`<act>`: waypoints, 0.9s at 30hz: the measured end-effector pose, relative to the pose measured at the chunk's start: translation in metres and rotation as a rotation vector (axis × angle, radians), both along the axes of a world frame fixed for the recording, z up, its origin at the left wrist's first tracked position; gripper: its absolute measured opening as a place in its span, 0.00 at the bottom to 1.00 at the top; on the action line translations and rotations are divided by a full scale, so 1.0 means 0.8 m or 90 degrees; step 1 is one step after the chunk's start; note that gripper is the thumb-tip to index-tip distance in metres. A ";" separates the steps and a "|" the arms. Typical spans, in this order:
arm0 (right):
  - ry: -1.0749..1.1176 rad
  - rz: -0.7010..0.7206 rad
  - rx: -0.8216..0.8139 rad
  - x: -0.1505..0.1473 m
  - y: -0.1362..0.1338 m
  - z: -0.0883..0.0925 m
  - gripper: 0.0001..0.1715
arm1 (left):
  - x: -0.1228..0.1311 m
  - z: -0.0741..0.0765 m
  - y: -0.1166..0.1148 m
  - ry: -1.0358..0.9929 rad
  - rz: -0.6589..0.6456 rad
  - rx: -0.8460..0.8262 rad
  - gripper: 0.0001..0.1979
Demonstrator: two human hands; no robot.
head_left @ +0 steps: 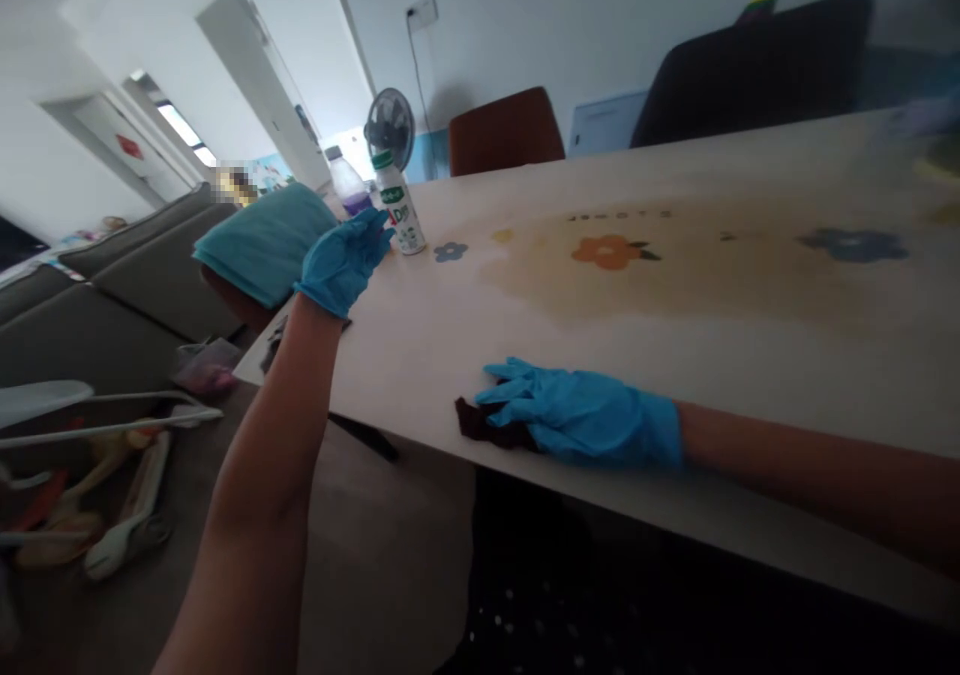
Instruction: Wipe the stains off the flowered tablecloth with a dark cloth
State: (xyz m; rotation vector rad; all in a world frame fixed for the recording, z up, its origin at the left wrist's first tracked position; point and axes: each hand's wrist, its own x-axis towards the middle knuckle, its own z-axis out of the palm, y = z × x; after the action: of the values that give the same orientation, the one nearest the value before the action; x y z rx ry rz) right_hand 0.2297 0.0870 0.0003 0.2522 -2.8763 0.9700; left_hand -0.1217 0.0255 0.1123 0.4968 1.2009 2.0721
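Bottle (405,220), white, cylindrical and green-capped, stands upright on the pale, flat counter (420,345), just beyond and to the right of my blue-gloved left hand (346,260), the nearer one. My left fingers are stretched out, slightly bent, overlapping its lower left side in view; I cannot tell whether they touch it. Close behind, to its left, a translucent bottle with a purple lower part (346,177) partly bars the far side. My blue-gloved right hand (600,415) lies palm down near the close edge, fingers a little apart over a crumpled dark brown cloth (474,423); whether they pinch it, I cannot tell. Beyond that hand spreads a tan, wet-looking patch (555,290). A folded teal towel (262,240) drapes a chair left of the counter.
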 end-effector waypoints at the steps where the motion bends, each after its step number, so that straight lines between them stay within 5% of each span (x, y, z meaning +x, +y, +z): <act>1: -0.001 -0.018 -0.005 0.028 0.008 -0.002 0.27 | 0.003 -0.010 0.007 -0.010 -0.005 -0.013 0.17; 6: -0.014 -0.114 0.006 0.136 0.037 -0.007 0.30 | 0.027 -0.057 0.039 -0.044 -0.013 0.000 0.18; 11: -0.072 -0.165 0.076 0.133 0.041 -0.007 0.33 | 0.042 -0.094 0.056 -0.020 -0.001 0.026 0.11; 15: -0.064 -0.120 0.111 0.059 0.046 0.003 0.35 | 0.035 -0.109 0.054 0.045 0.030 0.027 0.10; 20: -0.027 -0.019 0.170 -0.076 0.057 0.003 0.34 | 0.025 -0.110 0.047 0.169 0.178 0.015 0.09; 27: -0.011 -0.144 0.194 -0.262 0.057 0.007 0.30 | 0.026 -0.117 0.042 0.246 0.238 -0.022 0.08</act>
State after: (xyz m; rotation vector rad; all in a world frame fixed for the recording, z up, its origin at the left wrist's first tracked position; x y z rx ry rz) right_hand 0.0198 0.1325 0.0055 -0.0621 -2.9744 0.4977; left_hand -0.1006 0.0593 0.0189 0.7251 1.6544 2.3291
